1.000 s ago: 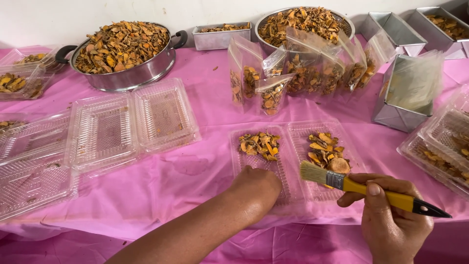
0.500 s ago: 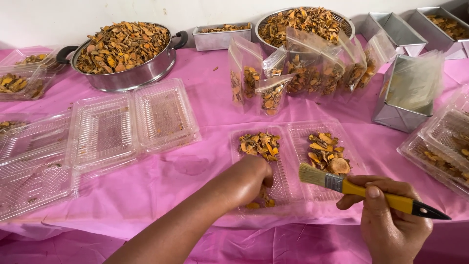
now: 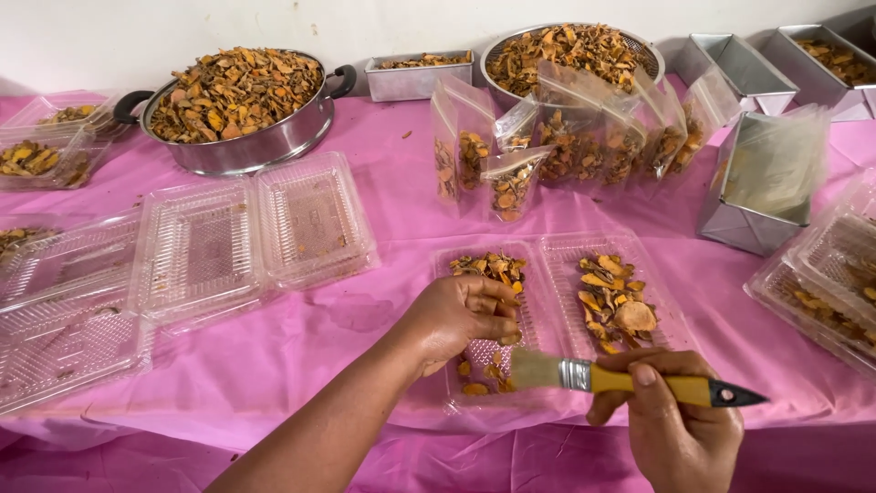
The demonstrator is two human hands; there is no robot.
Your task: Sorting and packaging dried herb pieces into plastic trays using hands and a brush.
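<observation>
Item: open clear plastic hinged clamshell tray [image 3: 547, 393], lying on the pink plastic table cover [image 3: 383, 228]; all places below are told from this tray.

Contents: dried orange-brown root slices [image 3: 488, 267] heaped at the far end of its left half, a few loose slices [image 3: 476, 376] at that half's near end, and a second heap [image 3: 613, 301] in its right half.

Left hand [image 3: 461, 315]: over the left half, fingers curled together with the tips turned down toward the slices; whether a slice is pinched between them cannot be told.

Right hand [image 3: 671, 415]: at the near right corner, closed around the yellow-handled flat paintbrush with pale bristles and metal ferrule [image 3: 620, 379]. Bristles point left, over the near end of the left half, just beside the loose slices.

Step, as judged: slices being cleaned or sorted, brush poised for a stroke. The next move seems to call for a light sweep, with the tray or a slice steadied.

Surroundings:
- Beyond the tray: upright clear pouches part-filled with slices [image 3: 547, 137].
- Far left beyond: large steel pan heaped with slices [image 3: 239, 100].
- Left: empty clear clamshell trays [image 3: 246, 237].
- Right beyond: square metal tin holding flat clear bags [image 3: 762, 178].
</observation>
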